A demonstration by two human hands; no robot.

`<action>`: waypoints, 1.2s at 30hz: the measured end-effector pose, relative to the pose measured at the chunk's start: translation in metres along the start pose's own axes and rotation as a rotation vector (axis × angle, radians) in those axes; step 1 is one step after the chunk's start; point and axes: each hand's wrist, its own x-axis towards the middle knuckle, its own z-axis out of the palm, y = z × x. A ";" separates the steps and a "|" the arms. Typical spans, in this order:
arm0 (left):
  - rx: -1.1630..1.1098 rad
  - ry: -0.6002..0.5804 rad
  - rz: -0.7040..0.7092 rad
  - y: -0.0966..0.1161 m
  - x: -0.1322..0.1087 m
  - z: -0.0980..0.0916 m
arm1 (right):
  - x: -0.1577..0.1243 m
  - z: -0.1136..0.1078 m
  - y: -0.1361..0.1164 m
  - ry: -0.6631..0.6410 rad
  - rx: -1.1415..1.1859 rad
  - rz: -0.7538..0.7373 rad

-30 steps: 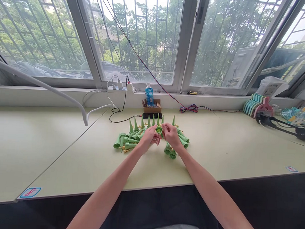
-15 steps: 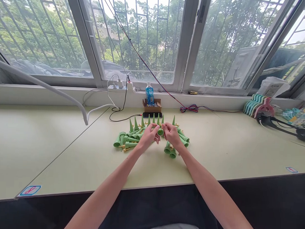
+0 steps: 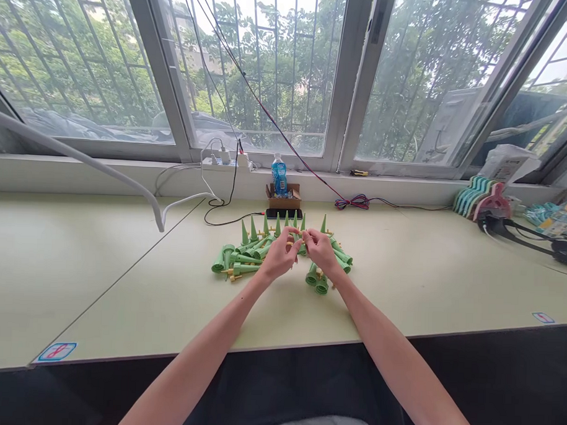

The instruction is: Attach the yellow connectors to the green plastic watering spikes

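My left hand (image 3: pixel 281 254) and my right hand (image 3: pixel 320 251) meet over the middle of the table, fingertips pinched close together. Between them a green plastic watering spike (image 3: pixel 302 249) shows only in part; the fingers cover most of it. Several more green spikes with small yellow valves lie in a heap (image 3: pixel 247 261) beside my left hand. A row of spikes (image 3: pixel 278 225) stands points up just beyond both hands. Near my right wrist, two spikes (image 3: pixel 322 287) lie with their open threaded ends toward me, and others (image 3: pixel 341 258) lie to the right.
A phone (image 3: pixel 284 214) on a cable lies behind the spikes, before a small cardboard box (image 3: pixel 290 202) with a blue bottle (image 3: pixel 280 176). A white curved tube (image 3: pixel 140 186) reaches in from the left. Coiled wire (image 3: pixel 352 202), hangers (image 3: pixel 491 198) and a black headset (image 3: pixel 519 236) sit right.
My left hand has shifted slightly right and its fingers have closed in over the spike, whose round open end no longer shows plainly. My right hand stays nearly in place.
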 end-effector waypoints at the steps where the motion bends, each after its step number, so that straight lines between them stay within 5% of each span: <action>1: 0.043 0.002 0.024 -0.001 0.000 0.000 | 0.000 0.000 0.001 0.005 -0.002 0.002; 13: 0.336 0.030 0.221 -0.005 -0.003 0.001 | 0.003 0.001 0.004 0.033 -0.049 0.032; 25: 0.275 0.141 0.138 0.000 -0.002 0.005 | 0.004 0.006 0.006 0.081 -0.042 0.054; 31: 0.123 0.253 -0.073 0.000 0.003 0.002 | 0.003 0.005 0.002 0.131 -0.017 0.036; 36: -0.246 0.063 -0.366 -0.004 0.006 -0.001 | 0.000 0.006 -0.004 0.083 -0.032 0.007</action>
